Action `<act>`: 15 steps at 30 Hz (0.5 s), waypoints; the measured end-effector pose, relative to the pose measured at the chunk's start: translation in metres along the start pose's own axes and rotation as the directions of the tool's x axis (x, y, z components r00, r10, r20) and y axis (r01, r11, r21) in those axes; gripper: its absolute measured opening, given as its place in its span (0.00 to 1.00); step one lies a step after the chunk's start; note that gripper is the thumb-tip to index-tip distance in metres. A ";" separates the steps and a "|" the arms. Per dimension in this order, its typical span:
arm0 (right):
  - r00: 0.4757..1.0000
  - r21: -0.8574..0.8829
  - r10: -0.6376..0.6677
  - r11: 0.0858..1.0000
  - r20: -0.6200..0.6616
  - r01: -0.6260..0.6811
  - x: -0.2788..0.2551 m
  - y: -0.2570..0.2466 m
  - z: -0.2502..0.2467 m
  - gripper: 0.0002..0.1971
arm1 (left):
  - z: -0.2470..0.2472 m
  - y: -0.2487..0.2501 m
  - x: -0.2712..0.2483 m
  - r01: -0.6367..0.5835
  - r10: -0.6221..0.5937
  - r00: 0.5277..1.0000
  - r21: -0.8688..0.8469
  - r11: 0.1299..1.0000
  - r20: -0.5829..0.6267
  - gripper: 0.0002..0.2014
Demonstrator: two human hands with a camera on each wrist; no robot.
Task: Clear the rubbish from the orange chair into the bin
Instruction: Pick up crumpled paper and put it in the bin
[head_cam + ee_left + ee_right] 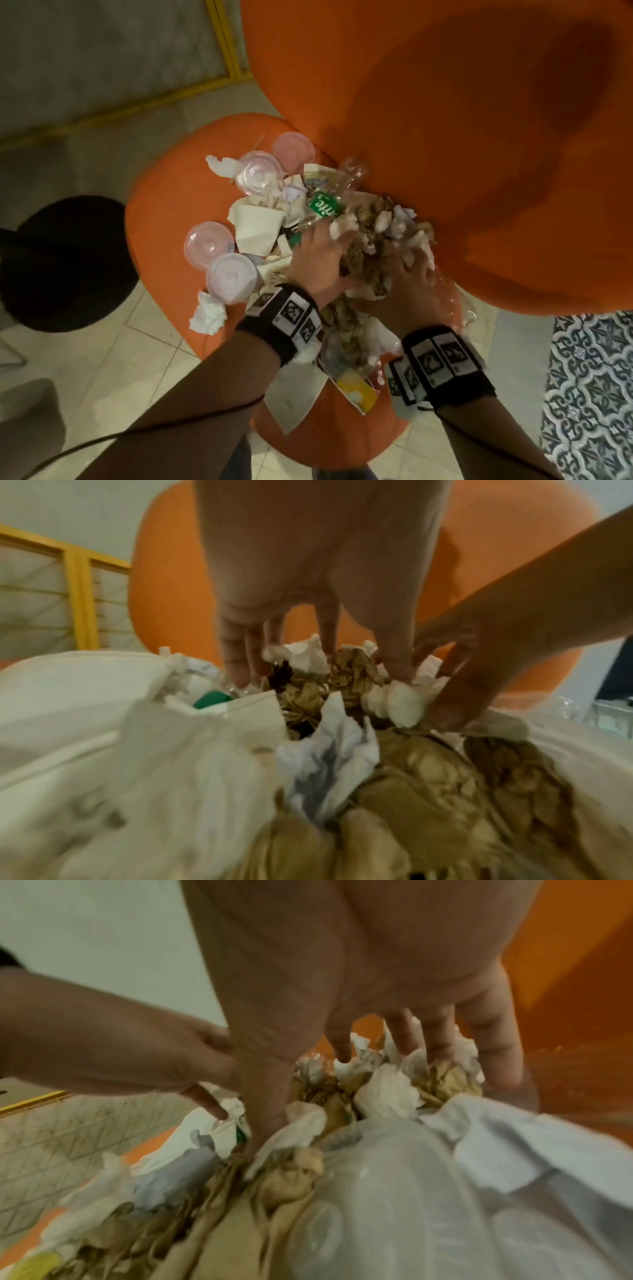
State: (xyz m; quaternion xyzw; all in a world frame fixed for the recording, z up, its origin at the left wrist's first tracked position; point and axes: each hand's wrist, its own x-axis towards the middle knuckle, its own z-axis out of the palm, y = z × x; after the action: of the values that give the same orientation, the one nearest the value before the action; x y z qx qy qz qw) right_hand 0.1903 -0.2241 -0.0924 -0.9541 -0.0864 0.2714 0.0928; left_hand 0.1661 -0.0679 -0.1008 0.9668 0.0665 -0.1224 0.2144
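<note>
A heap of crumpled brown paper and white tissues [373,246] lies on the orange chair's seat [164,212], against its backrest [445,137]. My left hand [337,240] digs its fingers into the heap's left side and grips it. From the right, my right hand [416,260] claws into the same heap, thumb pushed down into the paper. In the left wrist view my left hand [308,664] has its fingertips sunk among the tissues [301,653]. In the right wrist view my right hand [377,1069] is spread over the tissues [387,1093].
A clear bottle with a green label [325,205], a white paper box [257,226], several plastic lids [209,243] and a loose tissue [209,315] lie on the seat. A black round shape [65,260] stands on the floor left of it. A patterned rug [589,394] lies right.
</note>
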 end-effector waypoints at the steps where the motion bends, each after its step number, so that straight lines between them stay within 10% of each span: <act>1: 1.000 -0.006 0.001 1.000 -0.008 -0.001 0.004 -0.002 0.004 0.53 | 0.001 0.003 0.006 -0.008 0.005 0.999 0.043 0.999 0.052 0.40; 8: 0.988 0.106 -0.036 0.993 -0.150 0.052 0.018 0.003 0.017 0.23 | 0.011 0.017 0.026 -0.029 0.033 0.999 0.136 0.990 -0.030 0.20; 15: 0.975 0.329 0.004 0.942 -0.224 0.072 0.012 0.022 -0.005 0.16 | -0.008 0.004 0.008 -0.023 -0.126 0.958 -0.506 0.862 -0.259 0.08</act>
State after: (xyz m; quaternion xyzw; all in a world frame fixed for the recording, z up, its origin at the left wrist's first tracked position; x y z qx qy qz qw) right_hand 0.2060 -0.2434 -0.0990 -0.9470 -0.0447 0.1725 0.2674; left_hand 0.1756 -0.0675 -0.0944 0.8822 0.1521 0.0331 0.4443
